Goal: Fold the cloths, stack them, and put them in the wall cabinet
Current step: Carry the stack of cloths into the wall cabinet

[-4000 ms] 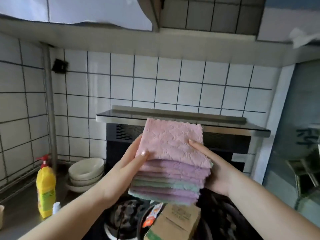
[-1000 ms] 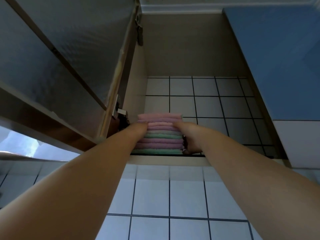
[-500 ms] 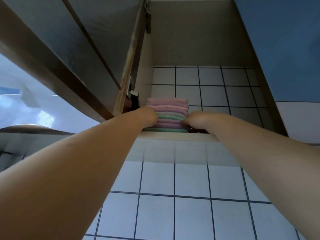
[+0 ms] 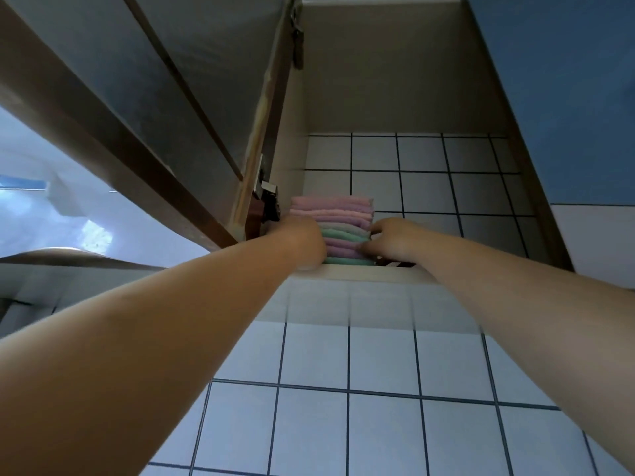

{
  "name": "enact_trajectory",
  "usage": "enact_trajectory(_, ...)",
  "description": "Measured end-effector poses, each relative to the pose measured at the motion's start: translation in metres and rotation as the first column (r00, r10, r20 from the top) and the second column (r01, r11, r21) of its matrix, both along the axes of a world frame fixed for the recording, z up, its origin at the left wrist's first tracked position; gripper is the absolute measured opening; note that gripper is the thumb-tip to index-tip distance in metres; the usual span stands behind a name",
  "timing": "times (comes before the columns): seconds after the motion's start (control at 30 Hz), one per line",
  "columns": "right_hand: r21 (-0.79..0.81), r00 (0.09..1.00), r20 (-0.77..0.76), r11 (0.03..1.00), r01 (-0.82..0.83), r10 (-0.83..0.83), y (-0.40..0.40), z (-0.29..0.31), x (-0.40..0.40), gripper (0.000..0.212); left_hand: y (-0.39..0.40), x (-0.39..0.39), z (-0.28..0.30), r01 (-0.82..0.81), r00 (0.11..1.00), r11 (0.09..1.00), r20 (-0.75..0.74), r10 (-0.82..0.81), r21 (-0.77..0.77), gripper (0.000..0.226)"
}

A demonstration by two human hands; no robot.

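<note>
1. Folding and stacking look done: the stack of folded cloths (image 4: 347, 230) sits on the wall cabinet (image 4: 378, 273) shelf, between both hands.
2. Left hand (image 4: 302, 243) and right hand (image 4: 391, 240) flank it; whether their fingers grip it, I cannot tell.
3. Left: release, withdraw, shut the cabinet door (image 4: 206, 108).

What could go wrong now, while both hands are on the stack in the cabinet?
1. The stack sits near the front edge of the shelf; drawing back the left hand or right hand carelessly might drag it off.
2. It holds many loose layers, so the top cloths could slide or tip.
3. It stands close to the hinge by the open door; a cloth might catch when the door closes.
</note>
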State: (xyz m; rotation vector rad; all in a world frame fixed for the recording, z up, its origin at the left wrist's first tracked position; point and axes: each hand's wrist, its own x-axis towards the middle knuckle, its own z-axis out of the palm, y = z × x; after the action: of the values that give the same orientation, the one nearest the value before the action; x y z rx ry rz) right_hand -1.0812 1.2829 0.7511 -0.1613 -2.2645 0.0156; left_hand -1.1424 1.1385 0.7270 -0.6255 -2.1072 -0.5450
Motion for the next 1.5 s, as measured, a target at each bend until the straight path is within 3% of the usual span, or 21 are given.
enact_trajectory(0.1,0.106,0.985,-0.148,0.989,0.107,-0.09,-0.002,-0.002,0.008,0.037,0.002,0.001,-0.004,0.059,0.994,0.995,-0.091,-0.066,-0.08,0.03)
enact_trajectory(0.13,0.123,0.979,-0.196,0.989,0.086,-0.061,-0.003,-0.004,0.01,0.033,0.003,-0.004,-0.006,0.055,0.991,0.989,-0.114,-0.071,-0.134,0.029)
enact_trajectory(0.17,0.138,0.975,-0.223,0.99,0.03,0.002,-0.005,-0.007,0.013,0.027,0.004,-0.004,-0.007,0.11,0.989,0.99,-0.084,-0.118,-0.093,0.029)
enact_trajectory(0.27,0.174,0.984,-0.097,0.976,-0.133,0.151,-0.009,-0.015,0.016,0.025,0.001,-0.002,-0.012,0.129,0.969,0.984,-0.197,-0.151,-0.123,0.033)
enact_trajectory(0.4,0.199,0.994,0.025,0.974,-0.11,0.107,-0.012,-0.022,0.015,0.034,0.0,-0.001,-0.015,0.075,0.964,0.983,-0.242,-0.115,-0.168,0.038)
enact_trajectory(0.57,0.2,0.99,0.129,0.977,-0.079,0.053,-0.019,-0.02,0.015,0.034,0.002,-0.005,-0.009,0.07,0.989,0.98,-0.119,-0.093,-0.184,0.037)
enact_trajectory(0.73,0.213,0.975,0.22,0.975,-0.058,0.01,-0.023,-0.021,0.02,0.04,0.005,0.0,-0.005,0.278,0.96,0.948,0.078,-0.269,-0.155,0.038)
enact_trajectory(0.83,0.224,0.978,0.21,0.974,-0.031,-0.017,-0.022,-0.02,0.018,0.039,0.005,-0.001,-0.005,0.287,0.957,0.941,0.103,-0.272,-0.179,0.04)
enact_trajectory(0.9,0.261,0.992,0.123,0.965,-0.012,-0.02,-0.02,-0.023,0.016,0.035,0.002,-0.003,-0.009,0.214,0.976,0.959,0.014,-0.216,-0.186,0.042)
enact_trajectory(1.0,0.472,0.961,-0.262,0.88,0.049,0.087,-0.01,-0.035,0.013,0.037,-0.004,0.0,-0.028,0.057,0.927,0.988,-0.36,-0.107,-0.145,0.042)
enact_trajectory(1.03,0.52,0.924,-0.343,0.853,0.039,0.167,-0.007,-0.041,0.013,0.041,-0.006,0.001,-0.037,0.105,0.874,0.99,-0.466,-0.136,-0.093,0.038)
enact_trajectory(1.1,0.557,0.898,-0.344,0.83,-0.041,0.275,-0.001,-0.056,0.019,0.046,-0.01,0.007,-0.056,0.215,0.78,0.974,-0.589,-0.213,-0.068,0.031)
enact_trajectory(1.2,0.594,0.929,-0.259,0.802,-0.062,0.263,0.012,-0.082,0.031,0.043,-0.017,0.017,-0.088,0.237,0.742,0.963,-0.616,-0.264,-0.127,0.031)
enact_trajectory(1.5,0.66,0.954,-0.249,0.75,0.04,0.168,0.014,-0.131,0.067,0.05,-0.063,0.036,-0.15,0.12,0.856,0.981,-0.486,-0.179,-0.15,0.04)
